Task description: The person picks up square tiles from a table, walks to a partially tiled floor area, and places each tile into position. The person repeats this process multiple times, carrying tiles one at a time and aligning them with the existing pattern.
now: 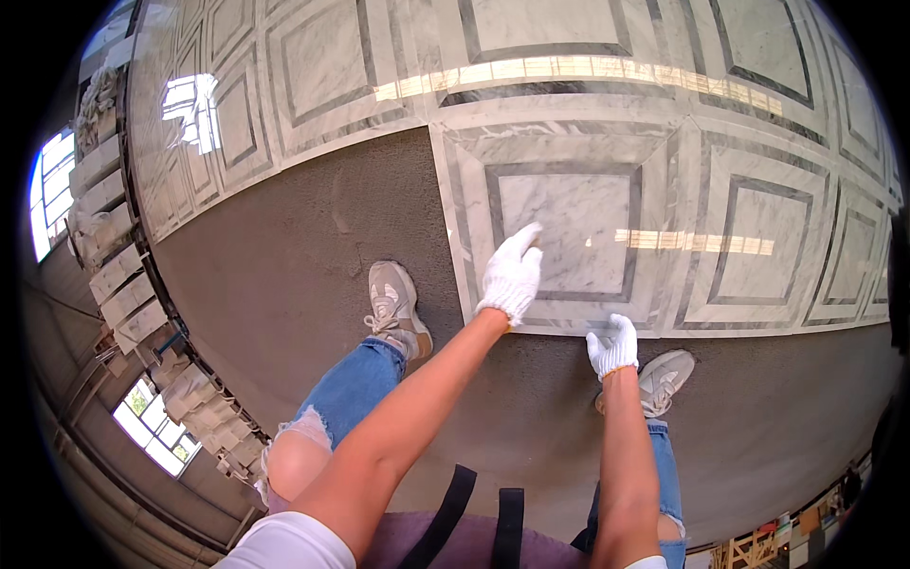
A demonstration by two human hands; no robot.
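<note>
Tile lies beneath left hand, fingers extended, its near edge beside right hand, thumb spread wide.

A dull grey-brown floor, rough in texture, fills the near area and the left. Over its far side and right lie glossy white-and-grey marble panels, set edge to edge, patterned with darker grey rectangular frames and mirroring bright light. Their border steps back at the left. Two pale sneakers stand on the floor: the left shoe near a panel's side edge, the right shoe just below the front edge.
</note>
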